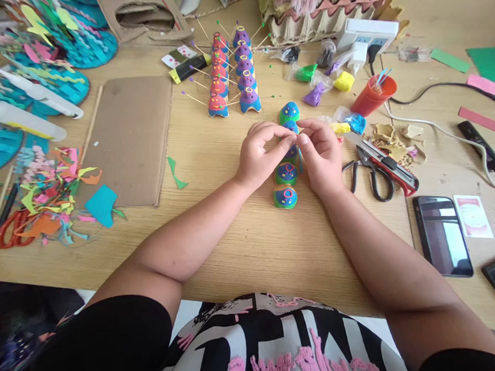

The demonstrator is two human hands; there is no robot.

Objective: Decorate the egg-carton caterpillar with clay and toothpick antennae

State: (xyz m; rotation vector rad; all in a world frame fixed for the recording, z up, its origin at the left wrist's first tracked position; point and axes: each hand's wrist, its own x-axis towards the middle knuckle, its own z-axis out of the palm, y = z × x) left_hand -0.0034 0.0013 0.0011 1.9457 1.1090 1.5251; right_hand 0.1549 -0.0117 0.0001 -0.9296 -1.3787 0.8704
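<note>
Figures point(286, 175) on a table point(231, 254), cardboard sheet point(128, 140) to their left — phone point(442, 235) right, egg cartons point(321, 23) behind

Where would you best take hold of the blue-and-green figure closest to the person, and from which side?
I'd probably pinch the figure low, left and right on its green base, coming from the person's side. Its blue top is rounded and carries a red loop that a squeeze might smudge, and the next figure sits close behind, leaving little room there.
</note>
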